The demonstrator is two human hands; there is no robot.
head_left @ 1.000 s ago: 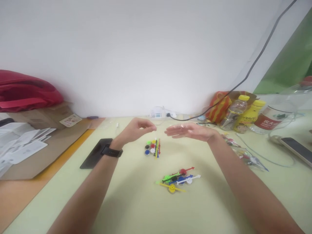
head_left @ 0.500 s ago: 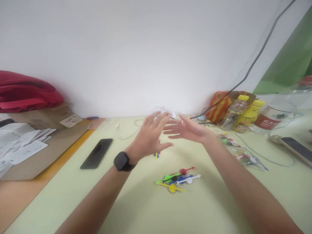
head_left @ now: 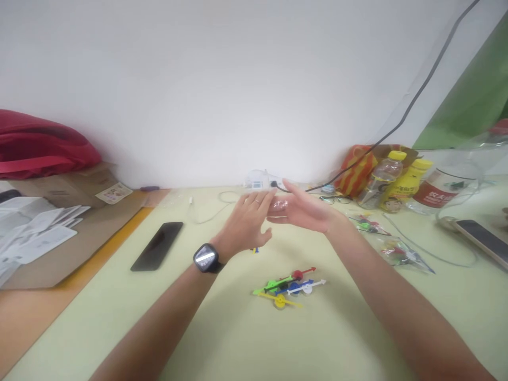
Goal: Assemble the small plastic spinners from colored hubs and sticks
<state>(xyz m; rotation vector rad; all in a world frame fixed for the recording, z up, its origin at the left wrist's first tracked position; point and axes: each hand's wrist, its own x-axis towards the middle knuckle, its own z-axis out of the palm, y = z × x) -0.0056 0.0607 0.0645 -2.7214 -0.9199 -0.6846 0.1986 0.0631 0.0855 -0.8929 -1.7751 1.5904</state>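
Observation:
Above the middle of the table, my left hand reaches forward, back upward, with its thumb apart and fingers stretched out but partly hidden. It meets the fingertips of my right hand, whose palm faces inward, thumb raised and fingers extended. A crinkled piece of clear plastic shows against the right fingers; whether it is gripped is unclear. Below my hands lies a loose group of arrow spinners, among them a yellow one, a white one and a red one. More small colored pieces are mostly hidden behind my left hand.
A black phone lies left, beside cardboard with white papers. At right are plastic bags of colored pieces, bottles, eyeglasses and another phone. A white power strip sits by the wall.
My hands have come together, the left fingers now touching the right. Clear plastic has come into sight at the right fingers. The spinners on the table lie as before.

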